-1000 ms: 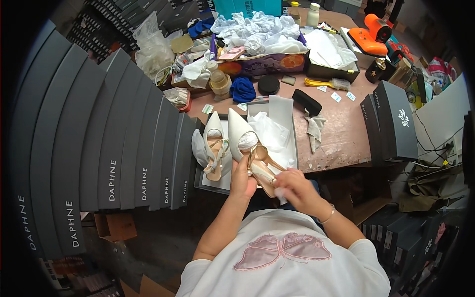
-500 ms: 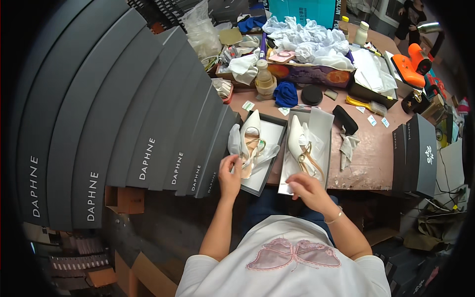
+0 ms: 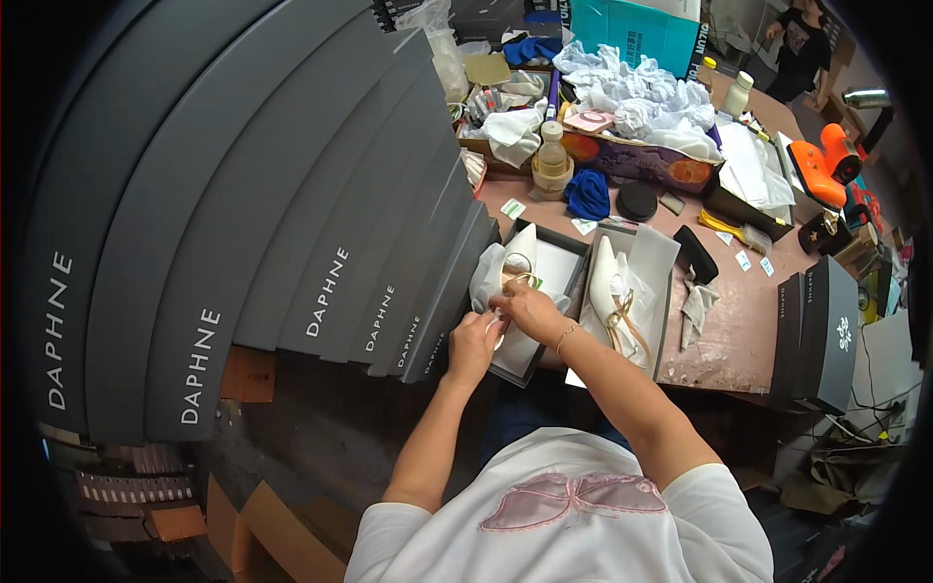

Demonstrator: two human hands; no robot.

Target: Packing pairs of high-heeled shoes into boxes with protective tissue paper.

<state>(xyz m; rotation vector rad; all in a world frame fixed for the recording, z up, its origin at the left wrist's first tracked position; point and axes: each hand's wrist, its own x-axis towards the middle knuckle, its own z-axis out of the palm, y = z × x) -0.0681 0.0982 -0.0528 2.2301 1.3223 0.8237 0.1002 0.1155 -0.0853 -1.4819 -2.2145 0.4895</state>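
Observation:
A white pointed slingback shoe (image 3: 522, 249) lies toe-away in the open grey shoe box (image 3: 581, 260) before me. At its heel end my left hand (image 3: 472, 348) is closed, fingers pinched on the back of the shoe. My right hand (image 3: 533, 313) reaches across from the right and is closed over the strap area, its fingertips close to the left ones. Both hands cover the rear half of this shoe. White tissue paper (image 3: 487, 277) bunches beside it. The matching shoe (image 3: 604, 272), with a gold-toned strap, rests on tissue in the second box part (image 3: 664, 287).
A tall row of dark grey shoe boxes (image 3: 282, 194) stands close at the left. Two more boxes (image 3: 829, 330) stand on the table's right edge. Behind lie a blue cloth (image 3: 587, 194), a bottle (image 3: 552, 155), a yellow brush (image 3: 734, 229) and crumpled paper (image 3: 641, 97).
My right hand has left the right shoe and crossed left to the left shoe. My left hand has closed at its heel end. The view has shifted, so the table appears further right.

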